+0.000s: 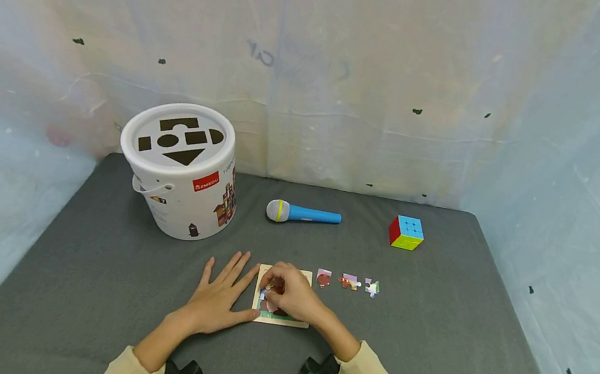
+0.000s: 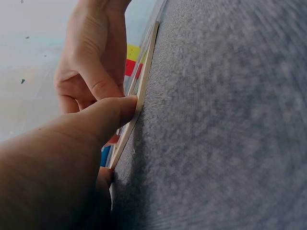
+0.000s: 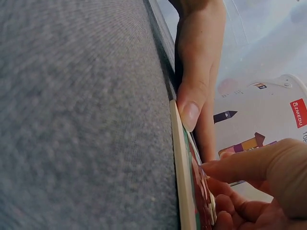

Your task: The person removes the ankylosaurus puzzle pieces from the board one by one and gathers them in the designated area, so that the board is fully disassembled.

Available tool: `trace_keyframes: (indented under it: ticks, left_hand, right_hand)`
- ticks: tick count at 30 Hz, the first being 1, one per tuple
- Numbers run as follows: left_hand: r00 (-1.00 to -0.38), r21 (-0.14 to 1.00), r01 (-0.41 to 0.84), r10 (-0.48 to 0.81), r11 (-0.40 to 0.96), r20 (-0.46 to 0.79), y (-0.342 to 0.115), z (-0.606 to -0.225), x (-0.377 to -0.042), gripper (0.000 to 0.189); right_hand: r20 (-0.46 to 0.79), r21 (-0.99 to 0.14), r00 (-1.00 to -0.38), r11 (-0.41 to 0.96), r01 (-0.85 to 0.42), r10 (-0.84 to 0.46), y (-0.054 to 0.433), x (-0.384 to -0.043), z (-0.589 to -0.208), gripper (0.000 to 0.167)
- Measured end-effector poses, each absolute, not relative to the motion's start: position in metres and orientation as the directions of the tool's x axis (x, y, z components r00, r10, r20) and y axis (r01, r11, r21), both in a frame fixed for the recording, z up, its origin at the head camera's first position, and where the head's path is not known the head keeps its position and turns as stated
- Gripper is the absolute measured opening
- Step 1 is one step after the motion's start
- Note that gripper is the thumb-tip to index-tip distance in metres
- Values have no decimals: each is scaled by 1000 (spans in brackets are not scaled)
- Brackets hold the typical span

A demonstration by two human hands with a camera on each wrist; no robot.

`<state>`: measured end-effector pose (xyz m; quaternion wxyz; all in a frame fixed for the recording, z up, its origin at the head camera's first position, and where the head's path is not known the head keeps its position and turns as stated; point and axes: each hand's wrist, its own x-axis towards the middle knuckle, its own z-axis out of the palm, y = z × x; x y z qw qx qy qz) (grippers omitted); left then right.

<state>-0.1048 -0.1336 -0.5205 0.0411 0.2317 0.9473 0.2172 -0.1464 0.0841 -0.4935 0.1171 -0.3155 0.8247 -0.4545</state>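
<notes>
Left hand (image 1: 218, 306) lies with fingers spread on the tabletop (image 1: 440, 337) at nine o'clock of the puzzle board (image 1: 288, 323), its thumb resting on the board's pale frame at the near corner. The right hand (image 1: 290, 292) reaches in from four o'clock, its bent fingers and thumb down on the picture; whether they pinch a piece, I cannot tell. Three loose puzzle pieces (image 1: 350, 282) lie in a row between two and three o'clock of the board, the outer two just beside each other. Farther out stand a lidded white bucket (image 1: 179, 175) at ten o'clock and a cube (image 1: 406, 232) at two; a blue microphone (image 1: 310, 214) lies at twelve, its head toward nine.
</notes>
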Motion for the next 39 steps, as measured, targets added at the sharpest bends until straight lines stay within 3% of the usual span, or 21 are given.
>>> trace_keyframes:
  ticks: [27, 39]
  left_hand:
    - [-892, 421, 410, 452, 809, 0, -135, -523, -106, 92]
    - [-895, 420, 398, 447, 815, -19, -134, -523, -107, 92]
  right_hand:
    - [126, -798, -716, 359, -484, -686, 86, -145, -491, 21]
    - [97, -791, -723, 388, -473, -684, 84, -146, -490, 22]
